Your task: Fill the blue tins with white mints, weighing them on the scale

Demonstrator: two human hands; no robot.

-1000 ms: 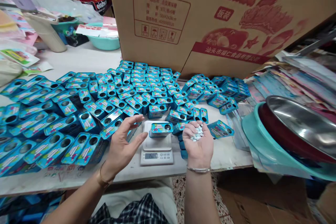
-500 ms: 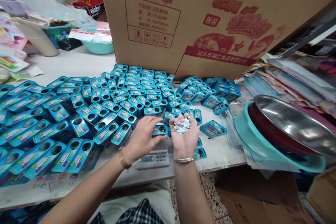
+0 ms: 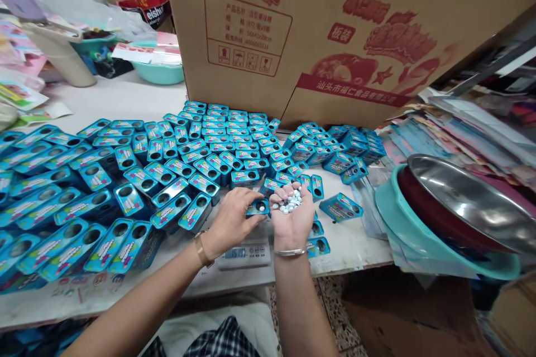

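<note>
Above a small digital scale point(image 3: 243, 257), my left hand point(image 3: 233, 215) grips a small blue tin point(image 3: 256, 208) between thumb and fingers. A pale candy shows in the round hole in its top. Palm up beside it, my right hand point(image 3: 292, 227) is cupped around a heap of small pale blue and white candies point(image 3: 292, 201), its curled fingers close to the tin's hole. The scale's display is lit, and its plate is mostly hidden under my left hand and the tin. Many more blue tins point(image 3: 193, 211) with round holes stand close together to the left and behind.
A big cardboard box point(image 3: 259, 28) rises at the back. To the right, a steel bowl point(image 3: 469, 201) leans in a turquoise basin point(image 3: 391, 206) at the table edge, before stacked printed sheets point(image 3: 452, 134). A tumbler point(image 3: 69, 56) and a turquoise bowl point(image 3: 161, 71) stand back left.
My right hand has tilted and come closer to the tin. My left fingers now grip the tin, and a candy has appeared at its hole. The scale's last digit looks different.
</note>
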